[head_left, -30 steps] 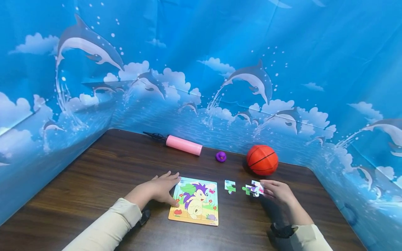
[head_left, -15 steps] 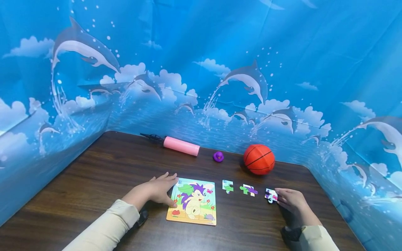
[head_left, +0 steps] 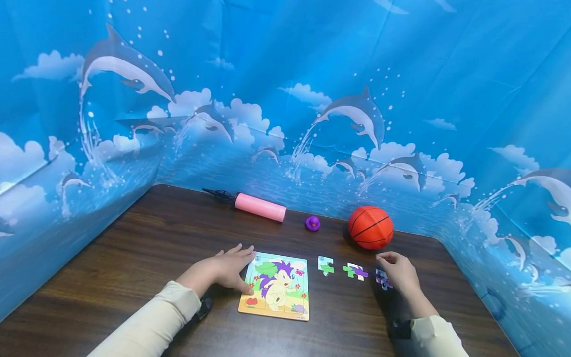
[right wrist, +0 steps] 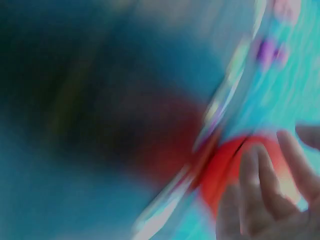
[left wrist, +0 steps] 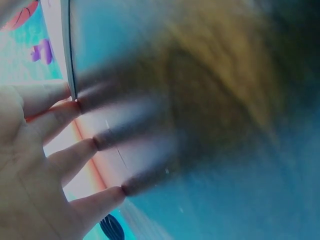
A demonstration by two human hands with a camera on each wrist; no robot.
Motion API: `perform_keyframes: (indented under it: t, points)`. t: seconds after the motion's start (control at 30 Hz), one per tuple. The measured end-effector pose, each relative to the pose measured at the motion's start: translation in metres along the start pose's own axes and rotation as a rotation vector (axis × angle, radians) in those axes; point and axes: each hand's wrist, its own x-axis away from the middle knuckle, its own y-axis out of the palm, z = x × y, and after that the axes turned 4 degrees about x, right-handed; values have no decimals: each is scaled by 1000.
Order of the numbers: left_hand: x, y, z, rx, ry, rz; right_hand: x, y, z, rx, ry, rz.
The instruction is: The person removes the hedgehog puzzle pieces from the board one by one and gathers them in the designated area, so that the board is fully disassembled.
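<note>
With the left hand [head_left: 227, 270] resting flat, fingers straight, on the left edge of the hedgehog puzzle board [head_left: 275, 286], the right hand [head_left: 398, 272] lies loosely open over the rightmost loose puzzle piece [head_left: 382, 280], apparently just set down, so the next move likely calls for lifting away cleanly.

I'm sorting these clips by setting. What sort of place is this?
Probably a staged tabletop play corner: a wooden table walled by a dolphin-print backdrop, with toys out, namely a hedgehog puzzle board, a toy basketball and a pink pump.
</note>
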Motion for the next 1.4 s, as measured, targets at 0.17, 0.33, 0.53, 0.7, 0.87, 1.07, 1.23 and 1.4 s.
perform_keyframes:
  t: [0.17, 0.33, 0.53, 0.7, 0.87, 1.07, 1.23, 1.4]
  points:
    - [3, -1, -2, 6, 3, -6, 10, 39, -75, -42, -214, -157]
    - [3, 1, -1, -9, 37, -14, 30, 80, -141, 20, -413, -360]
    - [2, 4, 3, -21, 55, -17, 47, 109, -182, 98, -509, -448]
    - [2, 4, 6, -25, 68, -17, 51, 117, -191, 173, -531, -429]
    - [3, 2, 6, -26, 59, -18, 52, 119, -195, 177, -526, -434]
    - [6, -1, 7, -22, 57, -21, 51, 120, -197, 103, -486, -453]
    - [6, -1, 5, -21, 45, -21, 51, 117, -197, -38, -483, -484]
    - [7, -1, 2, -23, 28, -20, 49, 119, -195, -172, -458, -511]
